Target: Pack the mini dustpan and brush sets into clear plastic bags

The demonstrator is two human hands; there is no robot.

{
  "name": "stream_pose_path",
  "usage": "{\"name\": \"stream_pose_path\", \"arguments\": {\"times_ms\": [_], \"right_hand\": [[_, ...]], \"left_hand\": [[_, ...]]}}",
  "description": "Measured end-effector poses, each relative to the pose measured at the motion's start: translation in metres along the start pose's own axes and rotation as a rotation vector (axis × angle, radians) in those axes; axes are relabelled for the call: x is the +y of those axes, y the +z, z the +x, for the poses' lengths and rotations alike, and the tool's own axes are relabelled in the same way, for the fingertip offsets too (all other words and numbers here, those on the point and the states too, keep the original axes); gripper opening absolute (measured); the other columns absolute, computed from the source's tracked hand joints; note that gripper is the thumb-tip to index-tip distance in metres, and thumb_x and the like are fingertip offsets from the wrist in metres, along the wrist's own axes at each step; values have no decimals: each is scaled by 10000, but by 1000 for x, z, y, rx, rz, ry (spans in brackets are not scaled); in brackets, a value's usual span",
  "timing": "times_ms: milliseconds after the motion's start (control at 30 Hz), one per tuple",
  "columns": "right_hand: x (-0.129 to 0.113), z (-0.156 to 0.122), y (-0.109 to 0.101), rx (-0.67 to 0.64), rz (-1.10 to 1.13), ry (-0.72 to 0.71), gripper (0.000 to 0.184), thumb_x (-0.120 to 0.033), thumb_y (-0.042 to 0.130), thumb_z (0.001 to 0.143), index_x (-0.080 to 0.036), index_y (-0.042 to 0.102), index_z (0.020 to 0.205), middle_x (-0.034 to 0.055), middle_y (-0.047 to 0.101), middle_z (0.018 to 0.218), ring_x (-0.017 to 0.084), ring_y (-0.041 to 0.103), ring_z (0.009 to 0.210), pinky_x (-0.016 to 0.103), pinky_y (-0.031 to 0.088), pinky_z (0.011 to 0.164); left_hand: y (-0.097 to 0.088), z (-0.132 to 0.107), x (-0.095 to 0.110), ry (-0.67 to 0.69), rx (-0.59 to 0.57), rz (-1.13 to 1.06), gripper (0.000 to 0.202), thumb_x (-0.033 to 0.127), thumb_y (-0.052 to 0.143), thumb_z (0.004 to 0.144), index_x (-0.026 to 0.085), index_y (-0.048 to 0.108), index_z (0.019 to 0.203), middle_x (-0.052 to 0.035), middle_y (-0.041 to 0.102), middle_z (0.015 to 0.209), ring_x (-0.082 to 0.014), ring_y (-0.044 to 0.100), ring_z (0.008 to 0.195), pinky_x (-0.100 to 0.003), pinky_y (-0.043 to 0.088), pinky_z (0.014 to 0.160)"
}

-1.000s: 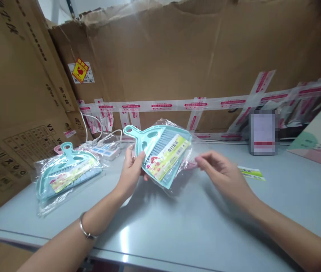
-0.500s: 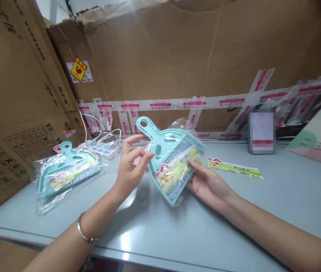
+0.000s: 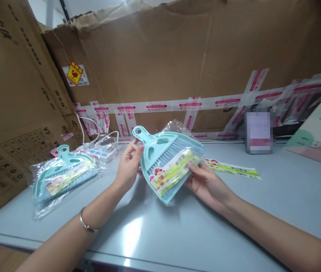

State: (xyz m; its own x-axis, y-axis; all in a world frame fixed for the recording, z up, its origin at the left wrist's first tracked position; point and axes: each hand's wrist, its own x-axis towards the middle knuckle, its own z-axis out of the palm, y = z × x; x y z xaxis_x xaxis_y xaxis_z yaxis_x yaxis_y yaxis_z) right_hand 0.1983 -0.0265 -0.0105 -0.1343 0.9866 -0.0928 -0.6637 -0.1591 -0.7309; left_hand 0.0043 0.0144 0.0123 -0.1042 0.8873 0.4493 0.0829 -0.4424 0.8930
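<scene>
A teal mini dustpan and brush set (image 3: 168, 161) in a clear plastic bag is held up over the grey table (image 3: 194, 230), tilted, with its handle pointing up and left. My left hand (image 3: 128, 166) grips it by the handle end. My right hand (image 3: 205, 184) holds its lower right edge from underneath, fingers curled on the bag. The set carries a yellow-green paper label.
A second bagged teal dustpan set (image 3: 62, 177) lies on the table at the left. A white power strip (image 3: 100, 152) with cables sits behind it. A loose green label strip (image 3: 232, 169) lies to the right. Taped cardboard walls (image 3: 177, 64) enclose the table; a small blurred box (image 3: 258, 130) stands at the back right.
My right hand went from hovering free to holding the set's lower edge. My left hand briefly let go, then took the handle again. The set tilted and shifted slightly.
</scene>
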Motion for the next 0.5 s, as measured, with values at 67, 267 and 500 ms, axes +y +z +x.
{"name": "stream_pose_path", "arguments": {"times_ms": [67,267,500], "right_hand": [[0,-2,2,-18,-18,-24,410,-232,745,657,-282,569,1024,-8,688,952,201,641,898,358,519,774],[-4,-6,8,-37,-94,18,370,-325,801,582,-209,611,878,21,690,906,207,632,865,323,507,741],[6,-6,11,76,-109,140,317,-301,775,650,-205,614,906,3,689,833,152,644,722,275,527,653]], "left_hand": [[1,-1,0,-145,-74,-184,443,490,652,725,178,376,574,53,413,548,-64,366,465,-178,334,430],[-3,2,-3,-96,170,-174,409,345,671,727,167,347,553,75,348,509,-44,308,481,-151,293,462],[-3,4,-9,-21,299,-96,362,364,643,745,167,402,560,67,387,521,-56,339,496,-170,306,483]]}}
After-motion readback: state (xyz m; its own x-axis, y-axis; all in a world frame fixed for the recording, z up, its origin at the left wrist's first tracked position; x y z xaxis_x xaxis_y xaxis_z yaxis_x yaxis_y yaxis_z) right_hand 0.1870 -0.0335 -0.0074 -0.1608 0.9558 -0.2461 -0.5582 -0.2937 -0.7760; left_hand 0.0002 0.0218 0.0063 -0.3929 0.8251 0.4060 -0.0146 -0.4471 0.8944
